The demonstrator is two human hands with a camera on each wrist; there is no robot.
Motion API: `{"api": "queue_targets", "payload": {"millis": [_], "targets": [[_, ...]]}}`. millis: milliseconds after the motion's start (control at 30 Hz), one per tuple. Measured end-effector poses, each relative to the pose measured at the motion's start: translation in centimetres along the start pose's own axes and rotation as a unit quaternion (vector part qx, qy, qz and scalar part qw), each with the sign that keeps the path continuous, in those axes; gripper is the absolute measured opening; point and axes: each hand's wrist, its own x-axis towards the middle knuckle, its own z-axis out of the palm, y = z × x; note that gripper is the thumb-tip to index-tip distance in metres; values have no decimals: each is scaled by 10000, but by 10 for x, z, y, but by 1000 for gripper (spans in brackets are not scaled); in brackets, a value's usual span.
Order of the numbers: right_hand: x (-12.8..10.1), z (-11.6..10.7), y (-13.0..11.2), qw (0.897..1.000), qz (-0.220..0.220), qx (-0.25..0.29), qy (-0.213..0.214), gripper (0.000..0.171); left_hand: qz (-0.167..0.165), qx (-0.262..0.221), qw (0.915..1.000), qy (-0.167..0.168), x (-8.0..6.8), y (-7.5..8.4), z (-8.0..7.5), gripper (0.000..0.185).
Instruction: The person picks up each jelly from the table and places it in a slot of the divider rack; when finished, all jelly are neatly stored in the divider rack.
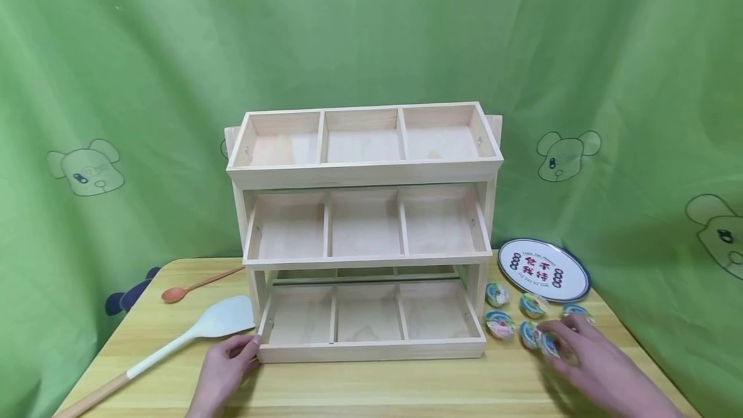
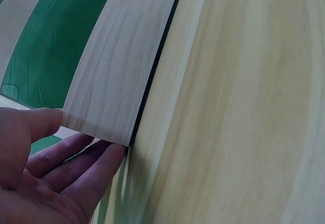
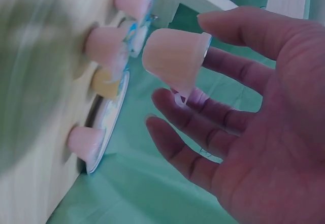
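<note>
A three-tier wooden shelf (image 1: pixel 366 351) stands on the table, each tier a tray split into three compartments. My left hand (image 1: pixel 227 366) holds the left front corner of its bottom tray. In the left wrist view the thumb lies at one edge of the front board (image 2: pixel 111 66) and the fingers at the other. At the right, my right hand (image 1: pixel 589 357) pinches a small jelly cup (image 3: pixel 172 56) by its lid rim, between thumb and index finger. Other jelly cups (image 1: pixel 500 325) sit on the table around that hand, pink and yellow (image 3: pixel 105 84) in the right wrist view.
An oval plate (image 1: pixel 542 269) with a blue rim and red lettering lies behind the jelly cups. To the left are a white spatula (image 1: pixel 223 318) with a wooden handle and an orange spoon (image 1: pixel 174 294). A green curtain (image 1: pixel 371 31) hangs behind the table (image 1: pixel 371 392).
</note>
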Motion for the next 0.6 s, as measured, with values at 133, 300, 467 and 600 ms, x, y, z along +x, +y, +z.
{"api": "queue_targets", "payload": {"millis": [133, 300, 467, 600], "targets": [[4, -2, -5, 9996, -231, -105, 104, 45, 26, 26, 10000, 4, 0, -1, 0, 36], [7, -2, -14, 9979, -499, -238, 323, 43, 16, -102, 9999, -51, 1, -1, 1, 34], [15, -5, -27, 9980, -554, -149, 278, 42, -14, -172, 9998, -73, 1, 0, -1, 32], [19, -9, -35, 9983, -519, -210, 161, 41, -20, -202, 9998, -78, 1, 1, -1, 31]]}}
